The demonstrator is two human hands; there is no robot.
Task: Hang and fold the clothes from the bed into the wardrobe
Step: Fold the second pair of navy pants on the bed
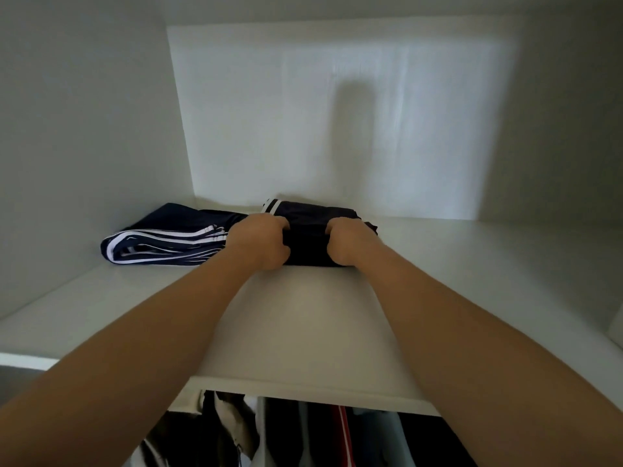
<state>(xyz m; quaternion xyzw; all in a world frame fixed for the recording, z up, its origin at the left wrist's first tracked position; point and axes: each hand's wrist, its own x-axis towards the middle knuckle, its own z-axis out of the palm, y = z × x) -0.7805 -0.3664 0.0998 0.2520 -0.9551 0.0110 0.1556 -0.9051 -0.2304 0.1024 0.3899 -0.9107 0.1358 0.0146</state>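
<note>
Head view gives me both bare forearms reaching up onto the white wardrobe shelf (303, 318). My left grip (259, 242) and right grip (349, 246) are each clamped with curled fingers on the near edge of a folded navy garment (308, 224), one grip toward each end of that edge. The garment sits on the shelf, deep in the compartment and close to the pale back panel (337, 112). A band of white stripes shows at its far left corner. Just to the left, a second folded navy piece with white stripes (161, 242) lies flat on the same shelf. Its right end runs behind my left grip, and I cannot tell whether the two garments touch. A soft shadow falls on the back panel above the held garment. Below the shelf's front lip I can see the tops of hanging clothes (296, 436), dark and white ones, and among them a red item with a white stripe (344, 433).
</note>
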